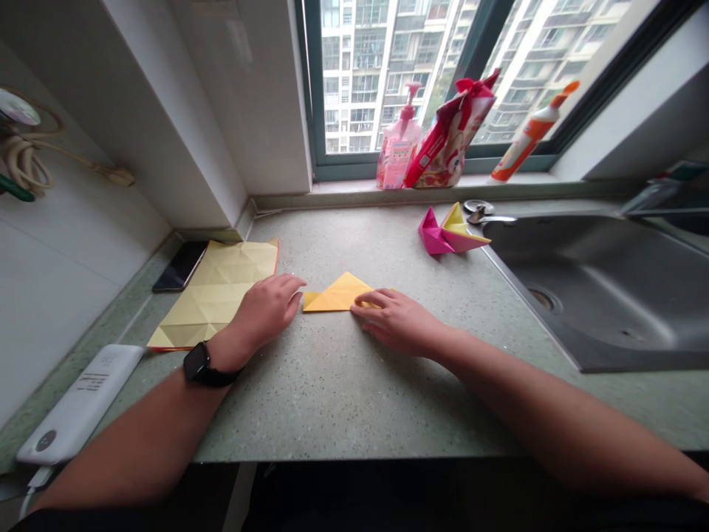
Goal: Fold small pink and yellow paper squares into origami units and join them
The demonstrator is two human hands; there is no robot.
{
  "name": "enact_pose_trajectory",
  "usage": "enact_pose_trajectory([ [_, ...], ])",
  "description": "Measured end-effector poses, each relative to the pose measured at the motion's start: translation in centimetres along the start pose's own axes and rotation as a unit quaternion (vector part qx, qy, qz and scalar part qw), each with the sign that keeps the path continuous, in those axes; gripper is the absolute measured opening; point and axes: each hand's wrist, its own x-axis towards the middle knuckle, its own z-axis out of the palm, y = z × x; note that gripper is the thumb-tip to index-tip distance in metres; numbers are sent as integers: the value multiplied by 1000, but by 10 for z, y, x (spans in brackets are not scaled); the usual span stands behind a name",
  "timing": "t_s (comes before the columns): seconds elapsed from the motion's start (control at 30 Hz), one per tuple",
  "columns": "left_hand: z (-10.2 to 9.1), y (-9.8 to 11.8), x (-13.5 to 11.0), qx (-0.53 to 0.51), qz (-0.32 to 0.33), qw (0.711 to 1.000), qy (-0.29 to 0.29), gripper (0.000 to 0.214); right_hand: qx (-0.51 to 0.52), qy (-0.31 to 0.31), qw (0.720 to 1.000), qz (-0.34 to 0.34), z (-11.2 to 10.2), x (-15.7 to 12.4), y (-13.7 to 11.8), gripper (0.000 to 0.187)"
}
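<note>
My right hand (pixel 396 321) lies flat and relaxed, holding nothing, its fingertips (pixel 368 301) resting on the right end of a folded yellow paper triangle (pixel 337 294). My left hand (pixel 266 310) rests open just left of the triangle; from here I cannot quite tell whether its fingertips touch it. Beyond that hand, a creased yellow paper sheet (pixel 213 295) lies beside a black phone (pixel 180 266). To the right, a pink-and-yellow origami figure (pixel 451 233) sits on the speckled stone countertop (pixel 354 414) near a steel sink (pixel 587 295).
</note>
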Motion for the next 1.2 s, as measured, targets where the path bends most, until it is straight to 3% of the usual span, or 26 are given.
enact_pose_trajectory([
  [0.13,13,2,-2,-32,47,998,-11,54,9,17,1000,-17,2,-1,4,37],
  [0.47,17,4,4,-95,105,989,-37,20,26,42,998,-29,4,0,14,37],
  [0.67,18,5,4,-113,130,984,-36,28,-3,71,997,-27,11,2,22,37],
  [0.83,17,4,4,-118,122,985,-22,24,13,108,993,-36,12,1,25,36],
  [0.97,18,5,5,-135,162,977,-19,18,21,136,990,-39,10,1,25,35],
  [1.2,19,28,6,-155,221,962,-35,28,61,147,987,-28,4,3,19,41],
])
